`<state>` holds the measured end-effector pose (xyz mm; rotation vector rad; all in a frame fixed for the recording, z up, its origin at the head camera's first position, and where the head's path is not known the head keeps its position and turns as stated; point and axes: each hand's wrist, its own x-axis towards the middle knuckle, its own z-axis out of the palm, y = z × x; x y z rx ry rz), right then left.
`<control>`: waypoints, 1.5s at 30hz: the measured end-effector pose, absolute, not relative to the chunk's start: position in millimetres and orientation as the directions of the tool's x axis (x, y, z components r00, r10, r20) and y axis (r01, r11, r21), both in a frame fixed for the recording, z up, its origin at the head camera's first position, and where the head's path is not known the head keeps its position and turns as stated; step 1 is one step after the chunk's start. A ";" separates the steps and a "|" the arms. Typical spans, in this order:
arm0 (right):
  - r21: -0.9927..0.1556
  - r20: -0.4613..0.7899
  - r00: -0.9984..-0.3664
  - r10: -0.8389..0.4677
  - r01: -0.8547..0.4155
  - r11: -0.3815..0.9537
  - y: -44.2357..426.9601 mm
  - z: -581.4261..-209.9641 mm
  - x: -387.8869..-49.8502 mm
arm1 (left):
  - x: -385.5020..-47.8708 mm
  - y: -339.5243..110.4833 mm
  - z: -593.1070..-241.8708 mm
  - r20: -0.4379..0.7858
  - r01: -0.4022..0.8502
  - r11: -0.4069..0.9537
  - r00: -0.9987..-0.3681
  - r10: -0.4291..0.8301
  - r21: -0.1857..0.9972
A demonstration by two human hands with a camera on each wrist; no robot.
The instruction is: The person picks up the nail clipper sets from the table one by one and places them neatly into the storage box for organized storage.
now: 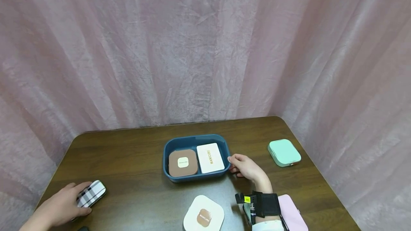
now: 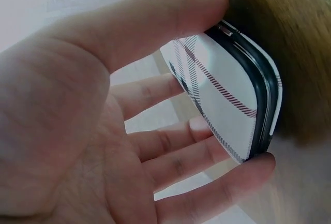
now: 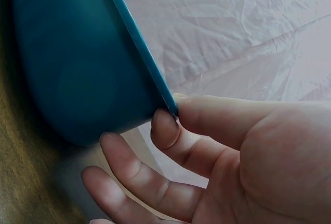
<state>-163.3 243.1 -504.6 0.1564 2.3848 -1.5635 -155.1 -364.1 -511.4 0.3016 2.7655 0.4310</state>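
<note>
At the table's left, my left hand (image 1: 61, 205) grips a plaid case (image 1: 91, 194) between thumb and fingers; the left wrist view shows the case (image 2: 217, 89) with a dark edge, held by the left hand (image 2: 129, 120). My right hand (image 1: 248, 168) pinches the right rim of a blue tray (image 1: 196, 177). In the right wrist view, thumb and index finger of the right hand (image 3: 217, 157) meet on the rim of the tray (image 3: 88, 63). Inside the tray lie a brown case (image 1: 174, 169) and, to its right, a white case (image 1: 210, 157).
A white case with a brown label (image 1: 192, 216) lies at the front middle. The mint case (image 1: 284, 152) is at the right, and a pink case (image 1: 292, 215) lies partly behind the right wrist. Part of a dark object (image 1: 84, 229) shows at the bottom left. A pink curtain (image 1: 199, 45) hangs behind.
</note>
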 end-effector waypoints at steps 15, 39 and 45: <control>-0.878 -0.291 -0.955 -0.064 0.241 0.413 246.1 -502.4 -163.6 | -161.9 -332.4 -496.0 -0.117 0.213 0.925 -0.958 0.261 0.314; -0.888 -0.280 -0.956 -0.090 0.222 0.403 244.8 -505.8 -162.9 | -169.4 -243.1 -476.4 0.147 0.385 0.849 -0.923 0.356 0.361; -0.885 -0.280 -0.956 -0.090 0.220 0.410 245.8 -504.2 -162.7 | -176.0 -219.0 -470.0 0.175 0.413 0.827 -0.911 0.374 0.381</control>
